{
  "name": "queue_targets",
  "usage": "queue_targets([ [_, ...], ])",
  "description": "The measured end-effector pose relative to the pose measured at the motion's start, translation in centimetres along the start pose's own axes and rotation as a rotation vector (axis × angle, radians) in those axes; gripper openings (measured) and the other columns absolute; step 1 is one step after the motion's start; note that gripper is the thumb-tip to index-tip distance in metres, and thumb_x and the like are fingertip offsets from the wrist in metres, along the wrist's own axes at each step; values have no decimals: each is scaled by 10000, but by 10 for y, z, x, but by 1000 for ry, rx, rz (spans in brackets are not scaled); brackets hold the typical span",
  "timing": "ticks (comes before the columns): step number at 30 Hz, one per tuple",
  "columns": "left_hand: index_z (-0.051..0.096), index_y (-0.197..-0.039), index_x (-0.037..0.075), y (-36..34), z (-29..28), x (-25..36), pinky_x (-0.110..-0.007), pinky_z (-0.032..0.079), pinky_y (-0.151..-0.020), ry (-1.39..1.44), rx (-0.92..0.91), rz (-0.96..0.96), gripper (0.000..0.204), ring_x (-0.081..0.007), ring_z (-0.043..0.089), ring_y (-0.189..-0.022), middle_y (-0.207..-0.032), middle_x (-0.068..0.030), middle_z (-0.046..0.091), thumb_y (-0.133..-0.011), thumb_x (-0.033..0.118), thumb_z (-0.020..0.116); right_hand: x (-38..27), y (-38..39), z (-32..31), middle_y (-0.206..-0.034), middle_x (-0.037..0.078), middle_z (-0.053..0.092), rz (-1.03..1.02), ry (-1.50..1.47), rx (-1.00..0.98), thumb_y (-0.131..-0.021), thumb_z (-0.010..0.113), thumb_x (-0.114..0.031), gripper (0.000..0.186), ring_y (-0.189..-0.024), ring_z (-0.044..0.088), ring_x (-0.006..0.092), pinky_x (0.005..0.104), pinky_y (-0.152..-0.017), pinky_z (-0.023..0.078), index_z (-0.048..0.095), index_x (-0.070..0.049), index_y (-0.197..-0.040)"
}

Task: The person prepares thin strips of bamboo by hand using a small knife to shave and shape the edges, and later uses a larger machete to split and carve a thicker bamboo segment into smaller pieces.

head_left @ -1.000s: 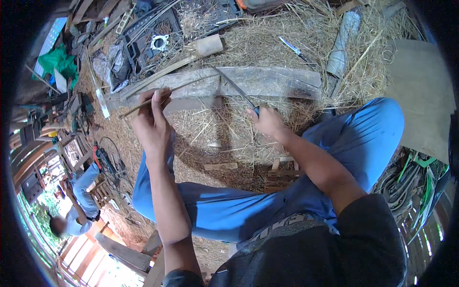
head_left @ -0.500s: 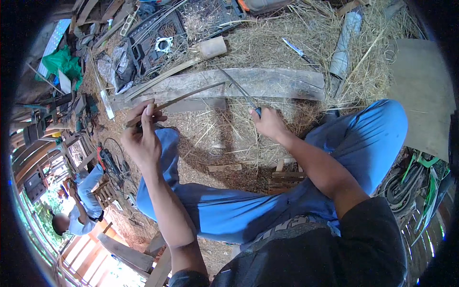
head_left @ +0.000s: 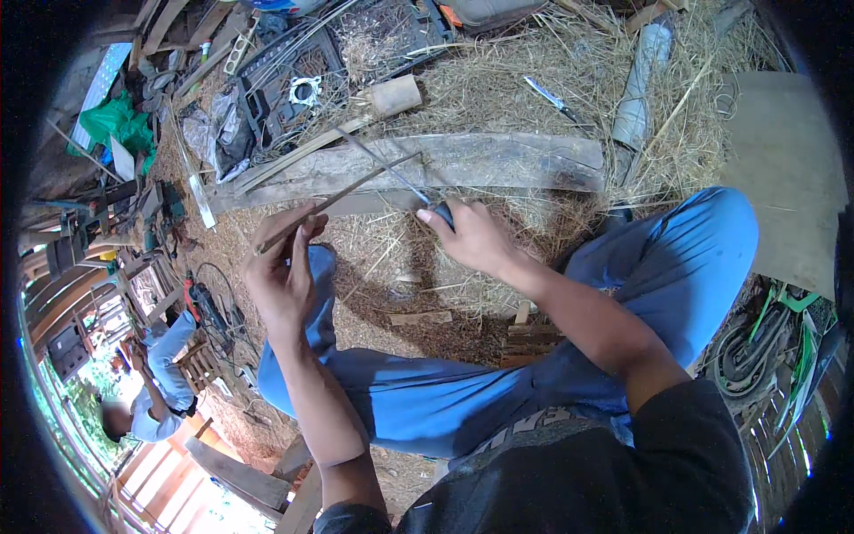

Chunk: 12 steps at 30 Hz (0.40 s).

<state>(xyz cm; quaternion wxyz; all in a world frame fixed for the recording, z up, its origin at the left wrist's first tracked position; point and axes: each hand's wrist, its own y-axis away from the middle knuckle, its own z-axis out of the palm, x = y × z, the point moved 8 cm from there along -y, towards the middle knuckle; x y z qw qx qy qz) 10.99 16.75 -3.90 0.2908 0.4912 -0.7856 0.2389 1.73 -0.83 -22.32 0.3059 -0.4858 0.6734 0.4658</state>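
Observation:
My left hand (head_left: 283, 267) pinches the lower end of a thin brown wooden strip (head_left: 360, 185). The strip slants up and right over a weathered plank. My right hand (head_left: 476, 236) is wrapped round the dark blue handle of a slim grey metal tool (head_left: 402, 181); whether it is a file or a narrow blade, I cannot tell. Its shaft points up and left and crosses the strip near the strip's far end. They look to be in contact there.
Beyond my hands the weathered plank (head_left: 498, 160) lies on straw and shavings. A knife (head_left: 553, 96), a bamboo piece (head_left: 396, 95), a grey tube (head_left: 642, 89) and a black tool case (head_left: 276, 93) lie behind it. Another person (head_left: 158, 392) sits far left; a drill (head_left: 203, 307) lies nearby.
The right hand has moved left, and the tool's shaft now reaches across the strip, its tip much farther left. The left hand has shifted slightly right and down, still gripping the strip.

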Motion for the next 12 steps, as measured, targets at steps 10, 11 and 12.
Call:
queue_targets([
  [10, 673, -1064, -82, 3, -5, -3, -301, 575, -819, 32, 107, -99, 143, -187, 708, -936, -994, -130, 707, -995, 16, 595, 3, 0, 6, -599, 220, 608, 80, -4, -108, -1013, 574, -425, 505, -547, 643, 386, 502, -552, 488, 623, 73, -949],
  [11, 671, -1070, -80, 4, -9, -2, -301, 571, -840, -5, 122, -68, 148, -190, 706, -950, -1004, -136, 705, -1001, 19, 586, 3, -1, 4, -603, 222, 615, 87, 7, -102, -1013, 574, -428, 503, -555, 651, 388, 503, -556, 495, 623, 70, -961],
  [12, 671, -1070, -80, 4, -9, -2, -301, 571, -840, -7, 122, -70, 148, -190, 706, -950, -1004, -136, 705, -1001, 19, 586, 2, -1, 1, -607, 224, 622, 94, 19, -95, -1013, 573, -431, 502, -563, 660, 389, 504, -560, 502, 624, 67, -974],
])
